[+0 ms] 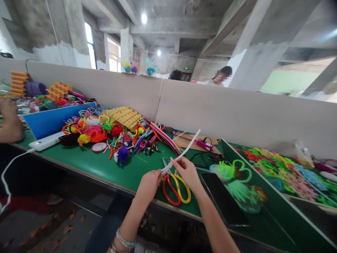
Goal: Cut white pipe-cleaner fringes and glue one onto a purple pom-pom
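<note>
White strips (188, 147) slant up to the right between my two hands, over the green table. My left hand (149, 183), with a beaded bracelet at the wrist, pinches their lower end. Further up, my right hand (186, 170) has its thumb and fingers closed on the same strips. Scissors (177, 189) with one red and one yellow handle lie on the table just below and between my hands, their blades partly hidden. A black phone (223, 200) lies to the right of my right forearm.
Colourful pipe cleaners and pompoms (105, 131) are heaped at the left, beside a power strip (47, 141) and blue divider (58, 119). Green fuzzy pieces (242, 191) stand near a green divider (263, 186). Another person's arm (10, 121) is at far left.
</note>
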A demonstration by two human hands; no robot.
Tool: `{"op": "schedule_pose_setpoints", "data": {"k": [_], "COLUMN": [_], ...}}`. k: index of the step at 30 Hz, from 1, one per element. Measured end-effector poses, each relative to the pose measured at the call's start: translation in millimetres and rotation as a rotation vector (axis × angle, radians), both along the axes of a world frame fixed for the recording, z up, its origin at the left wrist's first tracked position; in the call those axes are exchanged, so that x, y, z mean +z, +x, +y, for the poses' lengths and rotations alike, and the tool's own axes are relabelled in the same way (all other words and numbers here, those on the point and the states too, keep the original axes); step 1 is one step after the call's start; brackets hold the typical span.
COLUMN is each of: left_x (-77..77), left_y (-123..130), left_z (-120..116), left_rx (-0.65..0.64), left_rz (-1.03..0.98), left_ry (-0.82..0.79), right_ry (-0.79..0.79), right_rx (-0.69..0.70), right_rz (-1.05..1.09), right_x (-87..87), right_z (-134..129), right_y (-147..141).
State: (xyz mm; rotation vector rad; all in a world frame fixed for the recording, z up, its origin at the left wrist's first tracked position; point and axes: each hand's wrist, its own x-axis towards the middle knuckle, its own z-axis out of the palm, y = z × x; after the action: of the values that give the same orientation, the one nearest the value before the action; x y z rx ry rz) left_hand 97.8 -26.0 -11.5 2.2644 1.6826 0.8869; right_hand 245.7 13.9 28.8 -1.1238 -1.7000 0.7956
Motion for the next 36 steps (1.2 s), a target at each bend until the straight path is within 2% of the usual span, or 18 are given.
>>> {"op": "schedule_pose_setpoints", "data": {"k": [4, 9, 16, 20, 24, 28, 32, 36], "left_x": [-1.6, -1.8, -3.4, -2.7, 1.3, 3.5, 2.4, 2.3], "left_y": [-1.6, -3.8, -4.4, -4.1, -3.3, -3.0, -3.7, -4.3], "left_z": [0.3, -0.4, 1.3, 2.0, 1.4, 1.2, 0.7, -0.6], "left_rx": [-0.017, -0.036, -0.038, -0.07, -0.217, -0.285, -0.397, -0.411], "left_rz": [0.024, -0.04, -0.111, -0.227, -0.599, -0.934, -0.991, -1.032], "left_ry": [-0.014, 0.005, 0.0, -0.026, -0.174, -0.356, -0.516, -0.616], "right_ry": [-0.018, -0.023, -0.013, -0.022, -0.038, -0.082, -0.082, -0.09], "right_rx": [0.027, 0.044, 0.015, 0.017, 0.029, 0.072, 0.152, 0.174], "right_rz": [0.022, 0.017, -0.005, 0.01, 0.02, 0.009, -0.039, -0.014], "right_x": [-1.9, -3.2, -4.7, -4.3, -5.1, -4.5, -2.3, 1.5], "right_z": [0.5, 0.4, -0.6, 0.3, 2.7, 1.7, -1.2, -4.4], "right_y": [0.4, 1.7, -0.4, -0.6, 2.1, 3.2, 2.3, -0.6]}}
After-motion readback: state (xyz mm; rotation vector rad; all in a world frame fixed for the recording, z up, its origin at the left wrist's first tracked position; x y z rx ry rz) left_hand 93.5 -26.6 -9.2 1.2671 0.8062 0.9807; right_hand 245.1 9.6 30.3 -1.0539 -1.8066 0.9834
